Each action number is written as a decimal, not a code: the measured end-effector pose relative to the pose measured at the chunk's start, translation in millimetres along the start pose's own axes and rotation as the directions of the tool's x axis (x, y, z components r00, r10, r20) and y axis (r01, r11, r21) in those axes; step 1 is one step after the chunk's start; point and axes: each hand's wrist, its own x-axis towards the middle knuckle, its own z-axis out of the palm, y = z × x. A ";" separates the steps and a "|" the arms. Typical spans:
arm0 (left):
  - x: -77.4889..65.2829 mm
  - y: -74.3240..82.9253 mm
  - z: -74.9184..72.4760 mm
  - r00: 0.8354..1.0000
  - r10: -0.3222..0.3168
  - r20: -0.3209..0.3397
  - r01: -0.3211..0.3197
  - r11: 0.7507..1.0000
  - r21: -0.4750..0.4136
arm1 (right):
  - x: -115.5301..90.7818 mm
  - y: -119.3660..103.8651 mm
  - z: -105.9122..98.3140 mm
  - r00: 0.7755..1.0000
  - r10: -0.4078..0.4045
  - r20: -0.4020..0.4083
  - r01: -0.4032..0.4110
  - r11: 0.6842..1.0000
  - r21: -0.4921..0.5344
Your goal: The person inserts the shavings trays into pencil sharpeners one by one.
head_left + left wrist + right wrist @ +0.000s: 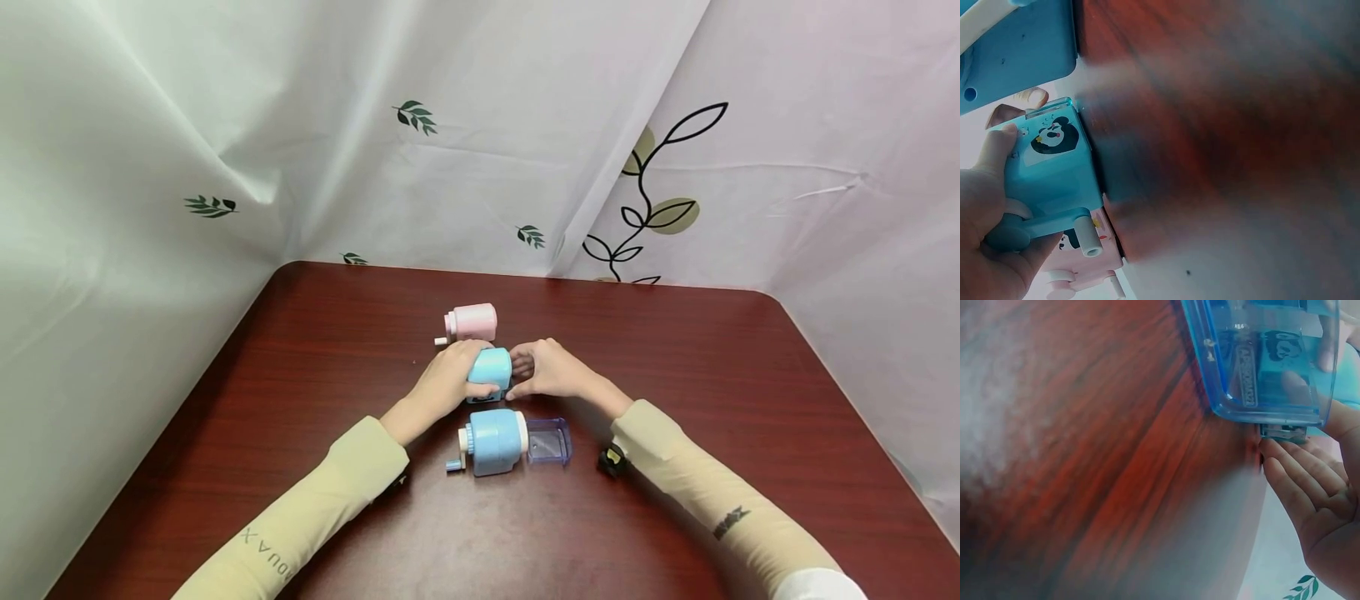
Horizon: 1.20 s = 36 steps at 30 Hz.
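In the head view my left hand [448,375] grips a teal crank pencil sharpener [491,369] around its crank-side end. The left wrist view shows a panda picture on its side and the crank [1060,222] by my palm. My right hand [553,369] is at the sharpener's other end, fingers extended and thumb apart. In the right wrist view its fingertips [1267,449] are at the end of the small clear drawer [1284,432]; whether they press on it I cannot tell. A blue pencil sharpener [497,442] lies nearer me, its clear blue drawer [549,442] pulled out.
Behind the teal sharpener sits a pink pencil sharpener [474,321], its crank to the left. All stand on a dark red wooden table [675,358]. White curtains [480,183] with leaf prints hang around the table's back and sides.
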 end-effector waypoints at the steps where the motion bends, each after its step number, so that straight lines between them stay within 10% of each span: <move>1: -0.1 0.2 0.0 1.000 0.003 -0.003 -0.003 1.000 0.000 | 0.6 -0.2 0.4 1.000 0.001 -0.001 -0.001 1.000 -0.001; 36: -0.3 0.0 -0.7 1.000 0.016 -0.015 -0.016 1.000 -0.027 | 4.1 -4.6 5.9 1.000 0.027 -0.012 -0.027 1.000 -0.001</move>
